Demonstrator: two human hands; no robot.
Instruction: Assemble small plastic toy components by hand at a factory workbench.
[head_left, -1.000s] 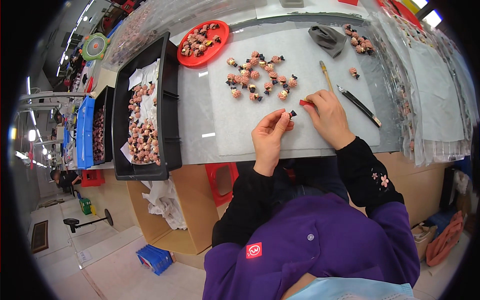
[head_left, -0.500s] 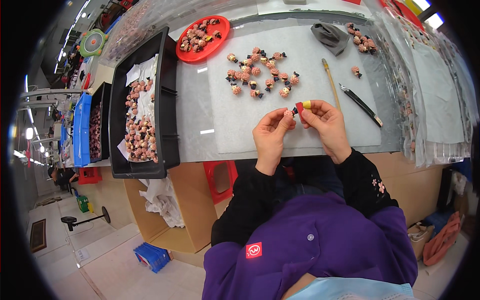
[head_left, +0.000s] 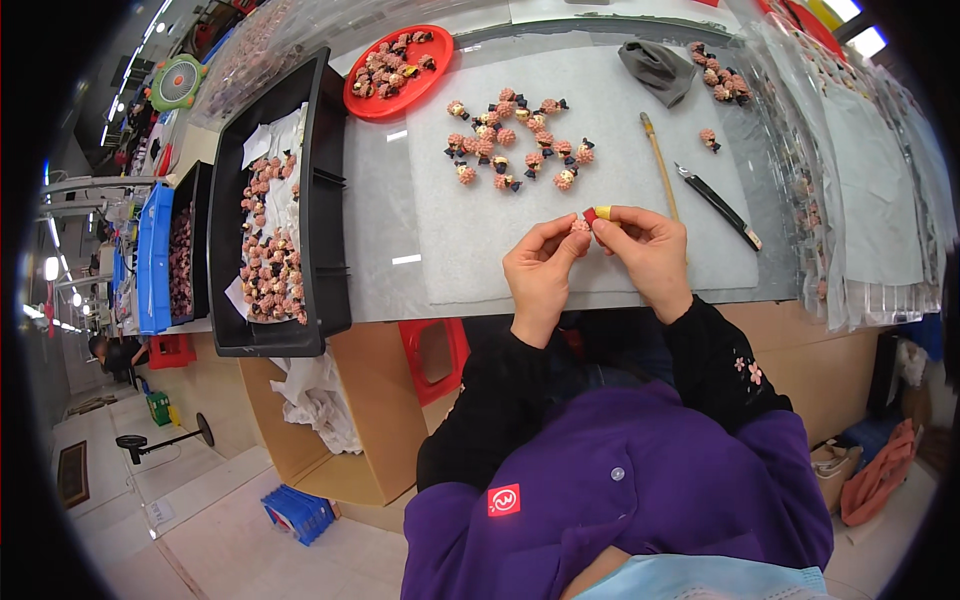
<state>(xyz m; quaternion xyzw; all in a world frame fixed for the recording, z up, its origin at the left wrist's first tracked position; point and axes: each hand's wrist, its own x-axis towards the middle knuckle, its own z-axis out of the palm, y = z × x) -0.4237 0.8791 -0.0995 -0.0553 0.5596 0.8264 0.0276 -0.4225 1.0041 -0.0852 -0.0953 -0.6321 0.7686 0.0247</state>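
The left hand (head_left: 540, 275) has a narrow grip, thumb and finger pinching a small pink, knobbly-headed figurine (head_left: 580, 226) above the near part of the white padded mat (head_left: 460, 245). Fingertips cover much of it, leaving its face unreadable. The right hand (head_left: 655, 260) pinches a small flat red piece (head_left: 590, 214) just beside it; whether the two touch cannot be told. A yellow patch (head_left: 604, 212) there may be on the piece or a finger. The slim wooden stick (head_left: 660, 165) has its near end close to the right hand. At left, white paper and figurines hide the floor of the black plastic bin (head_left: 335, 215).
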